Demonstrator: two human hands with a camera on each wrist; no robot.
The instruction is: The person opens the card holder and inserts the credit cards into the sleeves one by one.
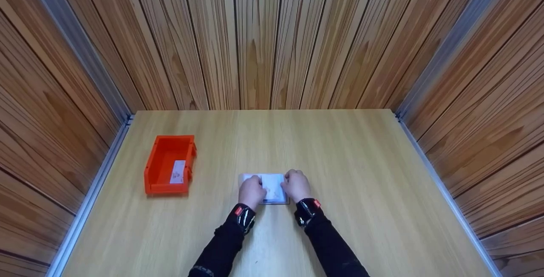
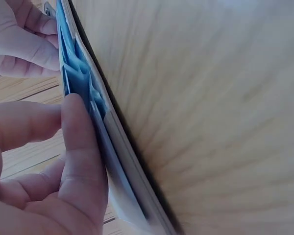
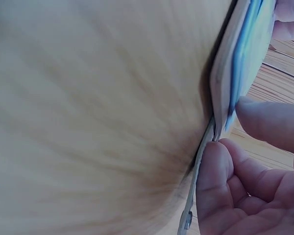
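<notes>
A small card holder (image 1: 274, 185) with pale blue-white sleeves lies at the front middle of the table. My left hand (image 1: 251, 193) is at its left side. In the left wrist view, thumb and finger pinch at the edge of the wrinkled blue clear sleeves (image 2: 78, 71), above the pale cover (image 2: 122, 152). At the opposite side, my right hand (image 1: 297, 185) has its thumb on the sleeves and curled fingers at the cover's edge. A strap with a metal snap (image 3: 187, 220) runs down beside those fingers. The holder's underside is hidden.
An orange-red bin (image 1: 168, 145) stands to the left on the wooden table (image 1: 340, 154), with a white printed card (image 1: 177, 171) inside it. Wood-panelled walls (image 1: 255, 43) enclose the back and sides, with grey metal strips at the corners.
</notes>
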